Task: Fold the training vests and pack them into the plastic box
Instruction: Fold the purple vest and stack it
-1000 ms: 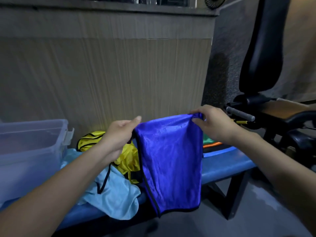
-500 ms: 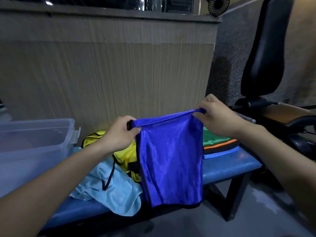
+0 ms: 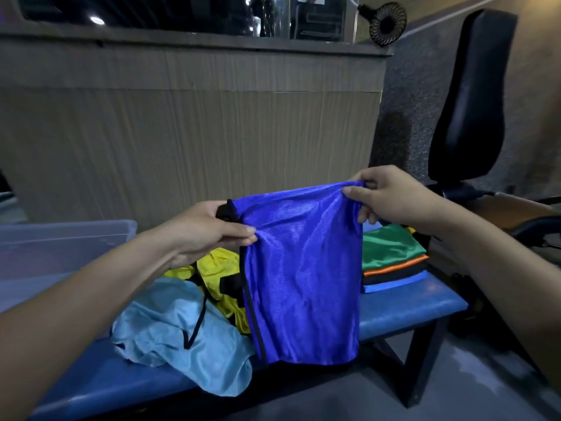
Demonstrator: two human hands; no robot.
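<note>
A royal-blue vest (image 3: 303, 275) with black trim hangs in the air in front of the bench, folded lengthwise. My left hand (image 3: 206, 232) pinches its upper left corner and my right hand (image 3: 391, 197) pinches its upper right corner. A crumpled light-blue vest (image 3: 182, 332) and a yellow vest (image 3: 220, 276) lie on the blue bench (image 3: 403, 305) behind it. A stack of folded vests (image 3: 391, 256), green on top, sits at the bench's right end. The clear plastic box (image 3: 60, 247) stands at the left end.
A wood-panelled counter front (image 3: 188, 132) rises behind the bench, with a small black fan (image 3: 387, 24) on its top. A black chair (image 3: 473, 95) and dark machine parts stand to the right. Grey floor lies below the bench.
Both hands have lifted the blue vest higher and pulled its top edge tauter. The view has tilted up, and the folded stack at the right now shows fully.
</note>
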